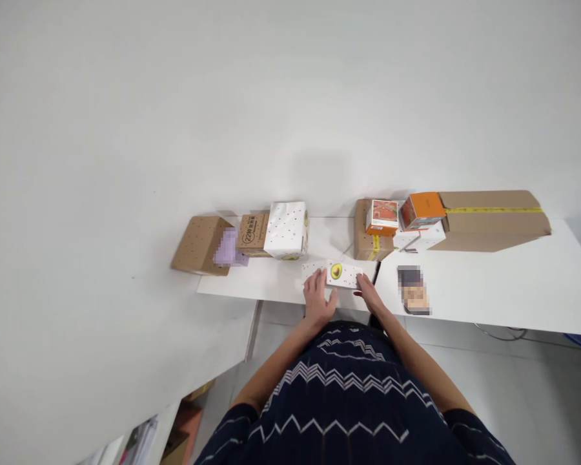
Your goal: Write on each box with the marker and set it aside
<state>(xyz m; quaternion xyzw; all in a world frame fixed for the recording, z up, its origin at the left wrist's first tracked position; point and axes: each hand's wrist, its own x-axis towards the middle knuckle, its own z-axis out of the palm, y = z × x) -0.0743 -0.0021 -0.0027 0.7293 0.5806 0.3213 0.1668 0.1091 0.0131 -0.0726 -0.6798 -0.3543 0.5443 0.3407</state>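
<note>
A white cardboard box (346, 274) with small dark specks and an avocado picture lies low and flat near the table's front edge. A speckled white section extends to its left. My left hand (318, 297) rests on that left section, fingers spread and thumb held apart. At the right end of the box, my right hand (369, 294) has its fingertips on the edge and appears to grip it. The underside of the box is hidden.
Behind to the left stand a white speckled box (286, 230), a brown printed box (252, 234) and a larger brown carton (201, 245). To the right are an orange box (422, 210), a long taped carton (494, 223) and a blurred phone-like item (414, 290) on the white table (484, 284).
</note>
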